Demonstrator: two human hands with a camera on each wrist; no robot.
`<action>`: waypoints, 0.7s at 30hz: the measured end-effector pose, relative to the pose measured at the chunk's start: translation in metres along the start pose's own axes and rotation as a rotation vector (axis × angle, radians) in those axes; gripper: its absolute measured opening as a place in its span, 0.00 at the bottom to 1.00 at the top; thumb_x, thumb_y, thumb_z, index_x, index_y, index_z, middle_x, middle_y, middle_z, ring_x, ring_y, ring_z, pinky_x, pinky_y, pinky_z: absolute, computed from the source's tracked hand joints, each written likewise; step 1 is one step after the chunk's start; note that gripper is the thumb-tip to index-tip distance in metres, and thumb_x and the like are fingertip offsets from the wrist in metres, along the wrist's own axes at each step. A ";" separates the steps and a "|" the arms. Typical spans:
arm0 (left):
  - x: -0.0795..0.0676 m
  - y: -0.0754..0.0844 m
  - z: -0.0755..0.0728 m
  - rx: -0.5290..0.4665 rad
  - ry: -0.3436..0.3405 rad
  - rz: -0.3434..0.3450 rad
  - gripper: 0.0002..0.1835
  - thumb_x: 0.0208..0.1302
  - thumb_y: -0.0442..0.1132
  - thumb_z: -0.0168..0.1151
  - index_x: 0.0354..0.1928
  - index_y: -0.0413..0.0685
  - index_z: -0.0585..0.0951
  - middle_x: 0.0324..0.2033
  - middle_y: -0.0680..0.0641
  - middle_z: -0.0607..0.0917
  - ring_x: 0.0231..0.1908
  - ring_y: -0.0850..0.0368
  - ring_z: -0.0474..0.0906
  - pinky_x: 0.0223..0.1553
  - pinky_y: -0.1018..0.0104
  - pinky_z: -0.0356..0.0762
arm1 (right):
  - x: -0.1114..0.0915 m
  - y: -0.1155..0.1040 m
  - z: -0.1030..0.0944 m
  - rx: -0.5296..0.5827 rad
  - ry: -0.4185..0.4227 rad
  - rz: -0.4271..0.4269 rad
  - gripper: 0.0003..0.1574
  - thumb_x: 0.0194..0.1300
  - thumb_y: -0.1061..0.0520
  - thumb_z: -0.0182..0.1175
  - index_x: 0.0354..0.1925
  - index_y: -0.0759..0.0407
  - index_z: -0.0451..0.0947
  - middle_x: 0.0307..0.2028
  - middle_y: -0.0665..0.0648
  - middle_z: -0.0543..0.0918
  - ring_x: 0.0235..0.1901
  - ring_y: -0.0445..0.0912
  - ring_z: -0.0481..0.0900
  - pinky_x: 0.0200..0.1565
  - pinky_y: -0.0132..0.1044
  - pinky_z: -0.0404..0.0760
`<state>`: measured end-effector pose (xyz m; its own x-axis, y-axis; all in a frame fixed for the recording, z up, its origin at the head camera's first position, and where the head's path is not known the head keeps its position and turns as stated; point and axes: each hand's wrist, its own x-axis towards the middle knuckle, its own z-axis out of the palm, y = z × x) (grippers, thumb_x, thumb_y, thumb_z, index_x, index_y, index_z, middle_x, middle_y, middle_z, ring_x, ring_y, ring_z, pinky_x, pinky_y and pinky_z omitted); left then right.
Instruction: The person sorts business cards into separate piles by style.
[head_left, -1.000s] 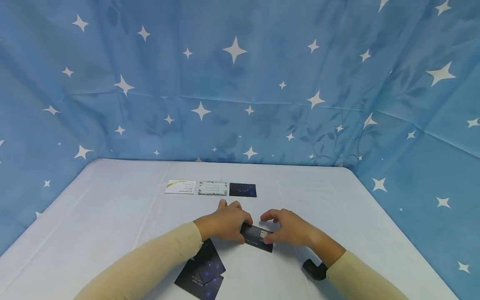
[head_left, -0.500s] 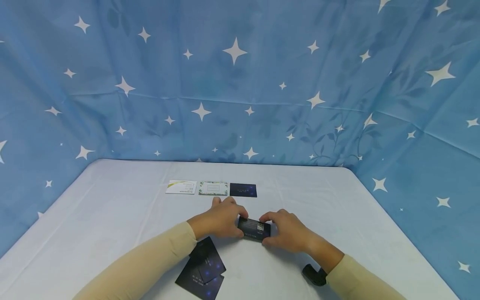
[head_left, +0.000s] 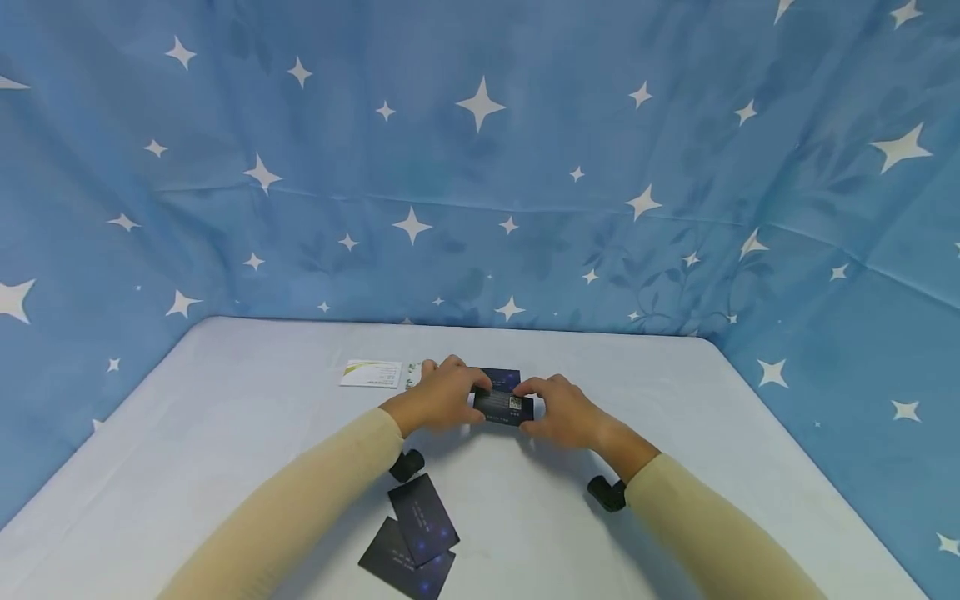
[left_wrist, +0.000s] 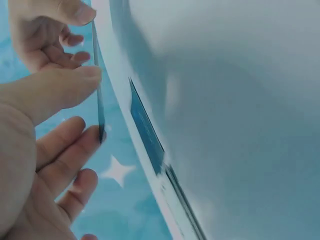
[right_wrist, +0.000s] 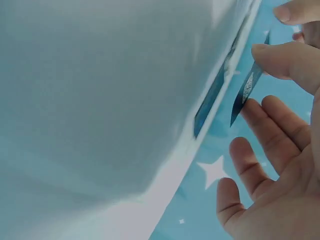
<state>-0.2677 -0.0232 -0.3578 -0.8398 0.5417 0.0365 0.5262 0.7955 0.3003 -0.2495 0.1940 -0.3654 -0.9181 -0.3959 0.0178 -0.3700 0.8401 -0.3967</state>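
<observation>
Between both hands a dark business card (head_left: pixel 497 407) with a small white QR code is held up off the table. My left hand (head_left: pixel 442 398) pinches its left end between thumb and fingers; my right hand (head_left: pixel 567 414) pinches the right end. The left wrist view shows the same business card (left_wrist: pixel 101 112) nearly edge-on, and the right wrist view shows the card (right_wrist: pixel 247 87) with its QR patch. Just behind it, a dark blue card (head_left: pixel 504 377) lies on the table, partly covered. A card with leafy border (head_left: pixel 412 376) is mostly hidden by the left hand.
A white card with a gold curve (head_left: pixel 371 373) lies at the row's left end. Near the front, two dark cards (head_left: pixel 423 518) overlap at angles. The white table (head_left: pixel 675 417) ends at a blue starry curtain (head_left: pixel 555 267). Black devices (head_left: pixel 606 493) sit at the wrists.
The right hand has closed its pinch on the card's right end. Both hands have carried the card away from me, up to the row of cards at the back.
</observation>
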 end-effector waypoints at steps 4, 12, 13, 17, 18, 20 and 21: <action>0.015 -0.011 0.005 -0.029 -0.010 -0.046 0.26 0.49 0.54 0.66 0.52 0.60 0.76 0.41 0.57 0.76 0.48 0.58 0.60 0.40 0.55 0.49 | 0.017 0.007 0.001 0.025 -0.007 0.028 0.32 0.49 0.49 0.66 0.54 0.47 0.72 0.43 0.54 0.71 0.42 0.48 0.67 0.40 0.42 0.69; 0.034 -0.027 0.013 -0.101 -0.006 -0.154 0.26 0.48 0.51 0.67 0.52 0.61 0.76 0.43 0.54 0.75 0.46 0.57 0.60 0.41 0.55 0.48 | 0.047 0.014 0.004 0.007 -0.011 0.030 0.30 0.52 0.51 0.64 0.55 0.48 0.71 0.46 0.52 0.72 0.45 0.48 0.66 0.45 0.43 0.68; 0.036 -0.028 0.013 -0.106 -0.002 -0.166 0.26 0.48 0.51 0.67 0.52 0.61 0.76 0.44 0.53 0.74 0.46 0.57 0.60 0.41 0.55 0.48 | 0.050 0.015 0.003 0.017 -0.011 0.035 0.30 0.52 0.52 0.64 0.55 0.47 0.71 0.47 0.53 0.72 0.46 0.48 0.66 0.45 0.44 0.67; 0.045 -0.033 0.014 -0.094 0.000 -0.200 0.26 0.48 0.51 0.67 0.53 0.62 0.75 0.44 0.53 0.73 0.45 0.58 0.60 0.42 0.55 0.49 | 0.060 0.017 0.002 0.059 -0.034 0.087 0.30 0.52 0.52 0.64 0.55 0.45 0.71 0.48 0.54 0.70 0.48 0.49 0.66 0.46 0.44 0.67; 0.047 -0.034 0.014 -0.088 -0.002 -0.204 0.26 0.48 0.52 0.67 0.53 0.62 0.75 0.43 0.54 0.73 0.45 0.58 0.61 0.42 0.56 0.49 | 0.062 0.018 0.002 0.066 -0.039 0.098 0.30 0.52 0.52 0.65 0.55 0.45 0.71 0.48 0.55 0.70 0.48 0.49 0.66 0.47 0.44 0.67; 0.050 -0.035 0.014 -0.085 -0.006 -0.210 0.26 0.49 0.51 0.67 0.53 0.62 0.75 0.43 0.54 0.73 0.45 0.58 0.60 0.42 0.55 0.50 | 0.066 0.020 0.002 0.073 -0.049 0.111 0.30 0.52 0.53 0.65 0.55 0.45 0.71 0.48 0.55 0.70 0.49 0.50 0.66 0.47 0.45 0.67; 0.051 -0.035 0.014 -0.084 -0.007 -0.211 0.26 0.49 0.51 0.67 0.53 0.62 0.75 0.43 0.53 0.73 0.45 0.57 0.60 0.42 0.55 0.50 | 0.068 0.020 0.002 0.073 -0.051 0.111 0.30 0.52 0.53 0.65 0.55 0.46 0.71 0.49 0.55 0.70 0.49 0.50 0.66 0.48 0.45 0.66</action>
<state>-0.3274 -0.0200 -0.3798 -0.9290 0.3677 -0.0423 0.3255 0.8661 0.3792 -0.3191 0.1834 -0.3741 -0.9438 -0.3218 -0.0758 -0.2533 0.8512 -0.4597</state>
